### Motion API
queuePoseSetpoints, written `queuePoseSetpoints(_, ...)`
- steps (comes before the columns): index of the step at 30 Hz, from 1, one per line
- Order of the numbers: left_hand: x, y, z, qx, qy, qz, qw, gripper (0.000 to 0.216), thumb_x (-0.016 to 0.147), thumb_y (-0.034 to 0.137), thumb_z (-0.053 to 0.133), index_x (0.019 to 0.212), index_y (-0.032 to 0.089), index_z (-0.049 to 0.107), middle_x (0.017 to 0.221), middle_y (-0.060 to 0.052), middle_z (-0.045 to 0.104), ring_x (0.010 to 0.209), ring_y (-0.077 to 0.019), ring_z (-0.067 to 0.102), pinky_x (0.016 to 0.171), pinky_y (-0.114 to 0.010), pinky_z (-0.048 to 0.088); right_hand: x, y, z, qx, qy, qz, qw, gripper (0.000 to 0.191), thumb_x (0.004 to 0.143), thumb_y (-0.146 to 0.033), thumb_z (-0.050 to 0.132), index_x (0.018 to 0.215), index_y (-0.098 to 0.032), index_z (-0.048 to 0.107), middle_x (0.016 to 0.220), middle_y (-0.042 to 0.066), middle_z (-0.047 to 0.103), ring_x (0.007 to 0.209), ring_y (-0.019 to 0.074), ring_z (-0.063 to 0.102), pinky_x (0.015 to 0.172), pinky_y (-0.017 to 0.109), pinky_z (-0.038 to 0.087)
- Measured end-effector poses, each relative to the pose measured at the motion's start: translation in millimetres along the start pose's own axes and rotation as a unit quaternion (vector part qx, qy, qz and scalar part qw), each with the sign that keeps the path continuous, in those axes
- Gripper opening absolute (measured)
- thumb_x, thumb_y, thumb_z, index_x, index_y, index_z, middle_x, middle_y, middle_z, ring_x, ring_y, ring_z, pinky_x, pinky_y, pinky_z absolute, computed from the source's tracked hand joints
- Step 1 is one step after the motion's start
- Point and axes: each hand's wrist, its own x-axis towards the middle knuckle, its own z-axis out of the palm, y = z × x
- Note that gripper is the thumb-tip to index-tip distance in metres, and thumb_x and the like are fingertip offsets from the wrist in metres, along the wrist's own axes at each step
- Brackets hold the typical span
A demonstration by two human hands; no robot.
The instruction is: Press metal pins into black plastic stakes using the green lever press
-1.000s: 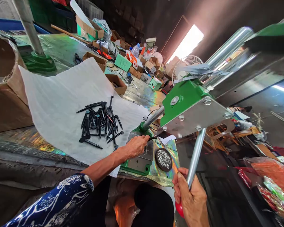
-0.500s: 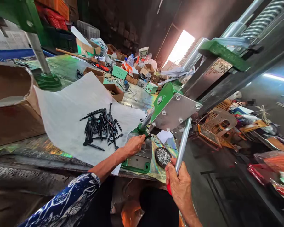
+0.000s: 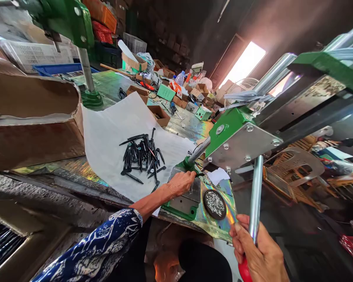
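The left hand (image 3: 180, 184) rests low on the steel die plate (image 3: 184, 202) of a green hand press (image 3: 226, 129), its fingers curled shut. A thin black piece pokes past the fingertips, probably a black plastic stake (image 3: 199, 175), though the fingers hide most of it. The right hand (image 3: 257, 252), at the near right, wraps fully around the chrome lever (image 3: 256, 196), just above its red grip (image 3: 244, 271).

A heap of matching stakes (image 3: 143, 154) lies to the left on a white sheet (image 3: 112, 133). They look light, stiff and slender, so the thicker shank seems the surest place to pinch, since the narrow tips could slip or snag on their neighbours. The lever looks heavy and slick, which makes the red grip the better hold — the bare chrome offers less purchase.

Just right of the die plate, a round black dish of silvery bits (image 3: 214, 204) sits on a holographic sheet (image 3: 220, 227). A blue patterned sleeve (image 3: 91, 244) covers the left forearm — the bench beyond is crowded with cardboard boxes.
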Motion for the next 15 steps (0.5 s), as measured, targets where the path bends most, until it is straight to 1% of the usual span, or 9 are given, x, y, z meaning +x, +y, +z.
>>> queuePoseSetpoints(3,-3.2,-2.2,-6.0,-0.061,0.017,-0.031,0.998,0.021,0.089,0.015,0.039,0.108,0.014,0.048,0.103,-0.013,0.064,0.092,-0.0265,0.063,0.074,-0.034,0.047,1.8,-0.5,-4.0,-0.015,-0.019,0.023,0.999,0.052,0.067,-0.052,0.075,0.099,-0.020,0.050,0.064,-0.002,0.059,0.046,0.0115,0.047,0.039,0.025,0.043)
queuePoseSetpoints(6,-15.6,-9.8,-17.7,-0.111,0.042,-0.059,0.991,0.016,0.090,0.018,0.041,0.103,0.015,0.050,0.095,-0.010,0.066,0.090,-0.0231,0.062,0.073,-0.030,0.044,1.4,-2.2,-4.9,-0.010,-0.019,0.017,1.000,0.050,0.067,-0.051,0.075,0.099,-0.020,0.051,0.064,-0.002,0.058,0.046,0.0111,0.046,0.038,0.024,0.041)
queuePoseSetpoints(8,-33.0,-19.5,-25.8,-0.140,0.059,-0.084,0.985,0.013,0.090,0.020,0.042,0.099,0.017,0.051,0.087,-0.006,0.065,0.083,-0.0210,0.062,0.071,-0.029,0.043,-0.4,-4.5,-2.7,-0.006,-0.010,0.019,1.000,0.048,0.068,-0.049,0.075,0.098,-0.021,0.051,0.064,-0.002,0.058,0.046,0.0103,0.045,0.038,0.023,0.040)
queuePoseSetpoints(10,-57.2,-32.8,-30.9,-0.150,0.065,-0.121,0.979,0.011,0.089,0.022,0.043,0.095,0.018,0.052,0.080,-0.004,0.064,0.077,-0.0199,0.061,0.068,-0.028,0.041,-2.7,-7.5,0.1,-0.003,0.003,0.023,1.000,0.046,0.068,-0.047,0.076,0.097,-0.021,0.053,0.064,-0.003,0.058,0.047,0.0093,0.045,0.038,0.021,0.040)
queuePoseSetpoints(13,-96.4,-55.3,-29.0,-0.090,0.027,-0.194,0.976,0.012,0.088,0.022,0.045,0.095,0.018,0.053,0.074,-0.004,0.063,0.076,-0.0222,0.061,0.068,-0.029,0.040,-5.1,-11.1,2.3,0.001,0.005,0.031,1.000,0.046,0.066,-0.047,0.076,0.096,-0.021,0.054,0.064,-0.003,0.058,0.048,0.0086,0.045,0.040,0.020,0.039)
queuePoseSetpoints(15,-115.8,-67.8,-21.6,-0.047,-0.020,-0.226,0.973,0.017,0.087,0.021,0.045,0.101,0.016,0.053,0.079,-0.007,0.065,0.083,-0.0250,0.062,0.070,-0.031,0.041,-5.7,-12.1,1.9,-0.004,0.002,0.030,1.000,0.047,0.066,-0.048,0.076,0.097,-0.021,0.054,0.065,-0.002,0.058,0.048,0.0090,0.045,0.040,0.020,0.040)
